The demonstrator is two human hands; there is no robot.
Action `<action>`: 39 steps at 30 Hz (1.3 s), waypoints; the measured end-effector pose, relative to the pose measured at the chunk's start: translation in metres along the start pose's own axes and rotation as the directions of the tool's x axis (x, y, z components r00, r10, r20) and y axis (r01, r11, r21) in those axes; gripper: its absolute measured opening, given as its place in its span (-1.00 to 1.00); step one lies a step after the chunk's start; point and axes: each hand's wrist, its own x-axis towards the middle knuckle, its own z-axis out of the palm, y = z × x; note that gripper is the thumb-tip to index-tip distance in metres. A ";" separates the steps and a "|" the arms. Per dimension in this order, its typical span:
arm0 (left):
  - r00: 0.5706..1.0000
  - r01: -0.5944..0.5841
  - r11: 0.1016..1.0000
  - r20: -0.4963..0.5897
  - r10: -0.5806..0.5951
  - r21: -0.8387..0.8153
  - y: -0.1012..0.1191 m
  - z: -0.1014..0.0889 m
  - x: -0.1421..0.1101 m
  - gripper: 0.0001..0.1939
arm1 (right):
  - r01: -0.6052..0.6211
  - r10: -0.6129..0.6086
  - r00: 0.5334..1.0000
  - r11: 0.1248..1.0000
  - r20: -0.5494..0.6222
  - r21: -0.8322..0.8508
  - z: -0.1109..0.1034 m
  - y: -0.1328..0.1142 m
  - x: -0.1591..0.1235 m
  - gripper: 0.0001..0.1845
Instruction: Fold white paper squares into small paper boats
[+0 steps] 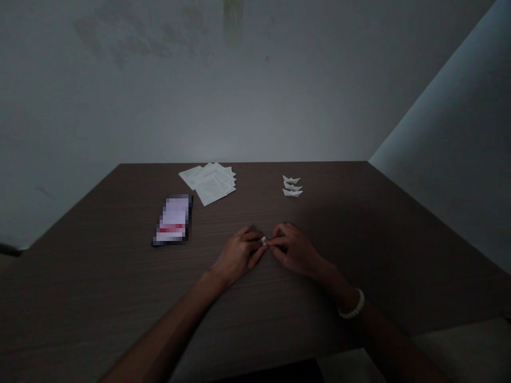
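Observation:
A small white piece of folded paper (264,241) shows between my fingertips near the middle of the table. My left hand (240,251) is closed on it from the left, thumb and fingers pinched together. From the right, my right hand (293,249) meets it with bent fingers and thumb drawn together at its edge. Most of the paper is covered by my fingers, so its exact shape is hidden. Beyond my right hand, three little white paper boats (293,187) stand in a short row.
Loose printed paper sheets (213,183) lie fanned out at the back left of the brown wooden table (120,276). A phone (173,219) with a blurred screen lies nearer, left of my hands. Behind the table's far edge rises a grey wall (255,106).

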 end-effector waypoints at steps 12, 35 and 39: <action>0.968 0.229 0.973 -0.099 -0.230 -0.023 -0.002 0.009 -0.001 -0.79 | -0.123 0.133 0.987 0.986 -0.091 0.109 0.014 0.007 0.006 -0.85; 0.990 -0.089 0.990 0.122 0.076 0.105 0.004 -0.009 -0.002 -0.73 | -0.284 0.291 0.954 0.954 -0.070 0.093 0.018 0.004 0.021 -0.94; 0.983 -0.124 0.989 0.148 0.111 0.078 0.003 -0.015 -0.004 -0.76 | -0.287 0.294 0.952 0.953 -0.082 0.095 0.018 0.003 0.021 -0.94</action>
